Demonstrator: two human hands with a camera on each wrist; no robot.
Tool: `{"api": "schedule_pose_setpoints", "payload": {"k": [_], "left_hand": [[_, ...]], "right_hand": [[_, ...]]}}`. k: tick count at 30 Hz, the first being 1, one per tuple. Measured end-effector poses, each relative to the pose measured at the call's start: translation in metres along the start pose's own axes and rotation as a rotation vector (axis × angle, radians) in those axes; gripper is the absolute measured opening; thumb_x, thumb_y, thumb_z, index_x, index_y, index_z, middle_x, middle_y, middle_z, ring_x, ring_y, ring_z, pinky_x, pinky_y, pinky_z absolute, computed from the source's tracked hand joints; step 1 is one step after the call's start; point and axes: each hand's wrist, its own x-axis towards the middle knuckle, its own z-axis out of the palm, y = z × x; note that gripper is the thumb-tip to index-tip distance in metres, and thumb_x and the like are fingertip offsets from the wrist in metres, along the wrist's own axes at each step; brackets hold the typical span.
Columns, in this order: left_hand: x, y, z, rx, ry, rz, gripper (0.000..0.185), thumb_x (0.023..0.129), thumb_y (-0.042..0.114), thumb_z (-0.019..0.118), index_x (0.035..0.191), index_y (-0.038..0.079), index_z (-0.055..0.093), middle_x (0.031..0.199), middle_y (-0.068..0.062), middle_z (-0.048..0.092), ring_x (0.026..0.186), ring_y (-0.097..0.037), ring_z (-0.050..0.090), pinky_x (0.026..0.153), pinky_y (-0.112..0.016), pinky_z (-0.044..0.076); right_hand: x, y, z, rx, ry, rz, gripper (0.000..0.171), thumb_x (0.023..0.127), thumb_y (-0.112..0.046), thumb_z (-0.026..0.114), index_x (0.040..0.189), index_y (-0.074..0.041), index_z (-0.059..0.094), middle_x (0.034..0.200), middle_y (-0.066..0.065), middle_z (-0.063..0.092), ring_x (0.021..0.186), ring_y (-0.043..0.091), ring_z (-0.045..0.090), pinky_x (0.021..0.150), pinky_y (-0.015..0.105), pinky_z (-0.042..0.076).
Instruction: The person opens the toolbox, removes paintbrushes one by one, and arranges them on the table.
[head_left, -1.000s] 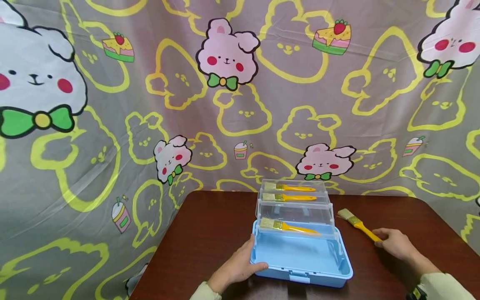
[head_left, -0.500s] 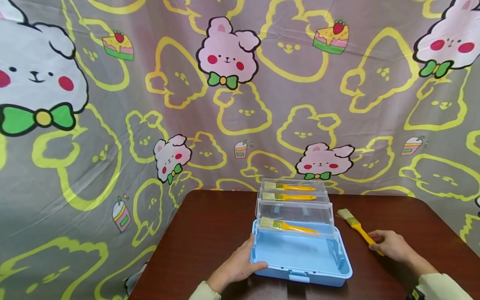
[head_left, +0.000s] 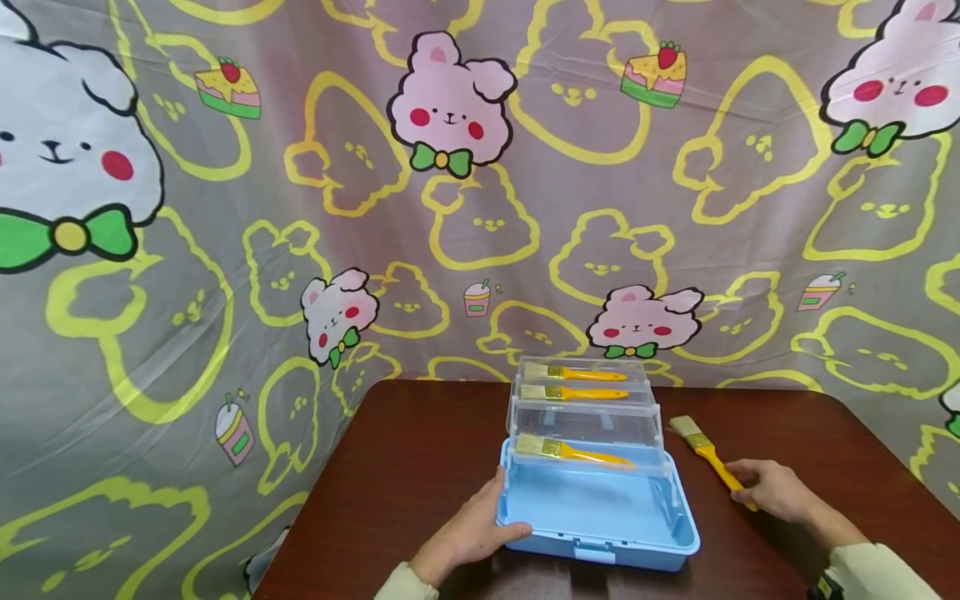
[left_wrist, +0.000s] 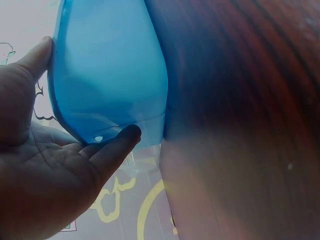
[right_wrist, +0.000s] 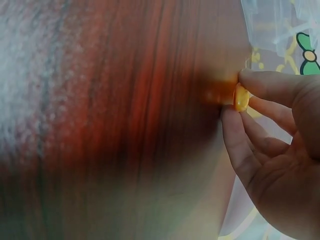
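Pinching the loose brush [head_left: 722,471] by its handle, right hand [head_left: 776,490] has shifted slightly left and near over the last second; the handle's end now pokes out on the near side of the fingers. Brush angle turned a bit too. Reading: grip is set, but the brush is outside the box, on the right side.

Near side: left hand [head_left: 468,529] spread at the blue box [head_left: 645,557], thumb on the near-left rim, fingers fairly straight along the left wall, looks like steadying. Box and hand unchanged. Latch [head_left: 595,552] faces near.

Right wrist view: thumb and fingertip closed on the handle, no gap. Whether the bristles touch the table, can't tell.

Room: strip of tabletop [head_left: 420,450] between brush and box; box's right wall is the edge to get over.

Farther: clear tiers [head_left: 637,421] step up behind, with a near tier brush [head_left: 570,452], middle brush [head_left: 573,393] and far brush [head_left: 573,373], bristles left. Curtain [head_left: 420,250] just past the table's far edge.
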Motion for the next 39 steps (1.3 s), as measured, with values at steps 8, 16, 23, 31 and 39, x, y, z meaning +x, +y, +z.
{"api": "schedule_pose_setpoints", "payload": {"k": [8,16,23,31,39], "left_hand": [[0.002,-0.003,0.0,-0.093,-0.008,0.019,0.102,0.083,0.046,0.07,0.153,0.008,0.005,0.154,-0.016,0.019,0.135,-0.031,0.03,0.102,-0.052,0.032],[0.002,-0.004,0.0,-0.088,0.0,0.035,0.102,0.083,0.046,0.07,0.153,0.009,0.004,0.154,-0.015,0.02,0.135,-0.03,0.03,0.102,-0.052,0.032],[0.002,-0.006,0.001,-0.09,-0.009,0.021,0.103,0.083,0.048,0.069,0.152,0.005,0.006,0.154,-0.015,0.018,0.136,-0.03,0.027,0.103,-0.052,0.031],[0.001,-0.003,0.0,-0.048,0.003,0.043,0.102,0.083,0.047,0.069,0.151,0.001,0.007,0.154,-0.018,0.019,0.135,-0.032,0.029,0.103,-0.052,0.031],[-0.001,0.0,0.001,-0.001,0.009,0.02,0.1,0.084,0.045,0.069,0.149,-0.005,0.012,0.152,-0.023,0.021,0.135,-0.033,0.03,0.104,-0.051,0.03]], "right_hand": [[0.0,-0.004,0.005,-0.044,0.046,-0.042,0.045,0.072,-0.012,0.079,0.109,0.008,0.064,0.093,0.017,0.066,0.084,0.028,0.061,0.067,0.039,0.052],[0.001,-0.01,0.009,-0.083,0.051,-0.048,0.046,0.072,-0.016,0.08,0.108,0.008,0.064,0.089,0.014,0.066,0.08,0.025,0.06,0.068,0.041,0.051],[0.001,-0.015,0.012,-0.07,0.047,-0.008,0.047,0.072,-0.017,0.081,0.107,0.01,0.063,0.086,0.013,0.065,0.072,0.02,0.058,0.061,0.034,0.052],[0.001,-0.016,0.016,-0.042,0.049,0.01,0.052,0.073,-0.019,0.082,0.108,0.012,0.061,0.085,0.014,0.064,0.065,0.017,0.057,0.057,0.03,0.051],[0.001,-0.017,0.017,-0.029,0.041,0.029,0.053,0.073,-0.018,0.081,0.111,0.013,0.06,0.086,0.015,0.064,0.066,0.017,0.058,0.058,0.03,0.052]]}}
